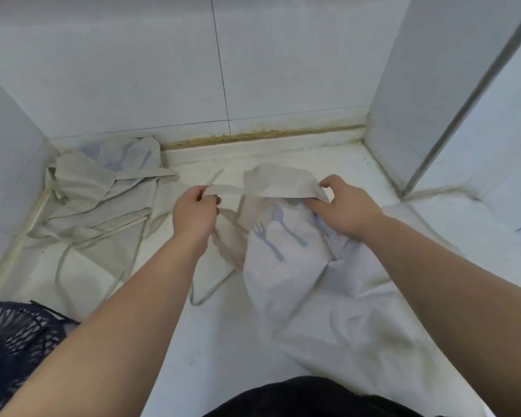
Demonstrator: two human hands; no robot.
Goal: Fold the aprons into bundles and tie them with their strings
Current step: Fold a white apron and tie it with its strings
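While left hand (195, 212) pinches beige cloth strap (226, 190), I see right hand (347, 209) gripping edge of pale cutlery-print apron (286, 272); white counter (193, 341) lower centre, crumpled beige apron (103, 191) upper left.

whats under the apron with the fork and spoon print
The white counter, where the apron lies spread. A string loop pokes out at its left edge. The left hand grips its strap and the right hand holds its top edge; anything else beneath the cloth is covered.
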